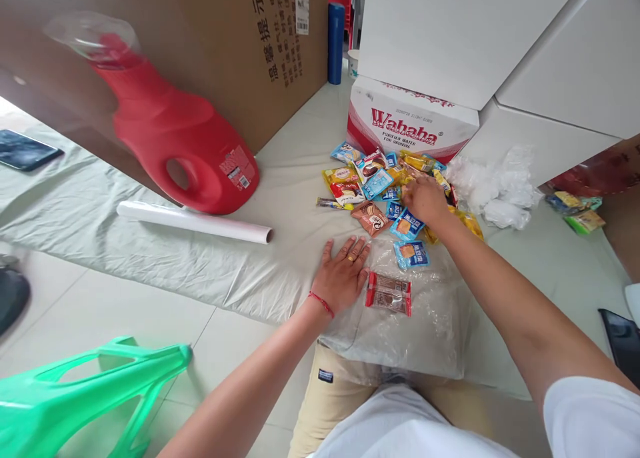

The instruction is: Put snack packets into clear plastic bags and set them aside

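My left hand (343, 273) lies flat with its fingers spread at the left edge of a clear plastic bag (430, 325). Just right of its thumb, a red-edged snack packet (389, 294) rests on the bag. My right hand (425, 198) reaches into a pile of small wrapped snacks, fingers bent down among yellow wrappers; what they grip, if anything, is hidden. Around it lie a brown packet (371, 218), a light-blue packet (378, 183) and several dark-blue ones. One blue packet (411, 253) sits apart, nearer to me, on the bag's far edge.
Behind the pile stands a red-and-white Wahaha carton (410, 121). Crumpled clear plastic (500, 185) lies to its right. On the left are a red detergent jug (185, 138), a white roll (195, 223) and a large cardboard box (215, 45). A green stool (100, 385) stands on the floor.
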Tool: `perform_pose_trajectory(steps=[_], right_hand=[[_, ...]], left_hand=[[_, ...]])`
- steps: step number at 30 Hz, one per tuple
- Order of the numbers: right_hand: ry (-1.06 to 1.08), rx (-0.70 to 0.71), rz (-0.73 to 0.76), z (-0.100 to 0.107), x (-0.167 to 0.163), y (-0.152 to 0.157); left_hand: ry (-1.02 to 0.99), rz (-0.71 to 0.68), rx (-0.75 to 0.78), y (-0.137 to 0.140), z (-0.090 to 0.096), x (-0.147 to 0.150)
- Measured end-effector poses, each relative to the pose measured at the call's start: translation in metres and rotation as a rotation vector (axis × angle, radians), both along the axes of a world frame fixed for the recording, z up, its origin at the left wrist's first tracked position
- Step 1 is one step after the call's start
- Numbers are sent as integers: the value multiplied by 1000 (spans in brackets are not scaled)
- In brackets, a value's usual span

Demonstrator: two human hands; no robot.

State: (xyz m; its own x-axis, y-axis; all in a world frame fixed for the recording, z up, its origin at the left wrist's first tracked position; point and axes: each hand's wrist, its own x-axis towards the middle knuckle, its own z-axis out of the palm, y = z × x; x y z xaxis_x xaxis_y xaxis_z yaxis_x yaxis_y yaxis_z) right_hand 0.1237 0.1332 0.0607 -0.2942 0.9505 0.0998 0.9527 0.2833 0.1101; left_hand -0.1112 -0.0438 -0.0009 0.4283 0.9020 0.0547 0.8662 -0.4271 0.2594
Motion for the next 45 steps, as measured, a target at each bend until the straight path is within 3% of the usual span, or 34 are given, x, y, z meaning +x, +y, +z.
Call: perform_pose_trajectory(steps=[5, 9, 11, 15, 19, 23, 30, 34, 40, 45], right_hand=[[-7, 18, 69, 0, 25, -54], [209, 121, -23, 6, 52, -90], [361, 22, -23, 7, 65, -106], [602, -369, 3, 1, 82, -137], [691, -514, 121, -9, 81, -151], [674, -459, 84, -16, 73, -137], [548, -383, 1, -15, 53, -86], [491, -223, 60, -7, 39, -82], [451, -103, 367, 0, 45, -133], [250, -147, 339, -36, 75, -216]], left_hand=[[-7, -6, -1, 0, 0, 0], [-7, -5, -7, 0, 3, 0], [-8, -4, -8, 0, 3, 0], [-4, -2, -7, 0, 2, 0], [13, 4, -6, 0, 2, 1], [38, 6, -8, 1, 3, 1], [82, 5, 10, 1, 5, 3], [91, 4, 27, 1, 4, 3], [69, 27, 31, 2, 2, 2], [37, 44, 47, -2, -1, 4]])
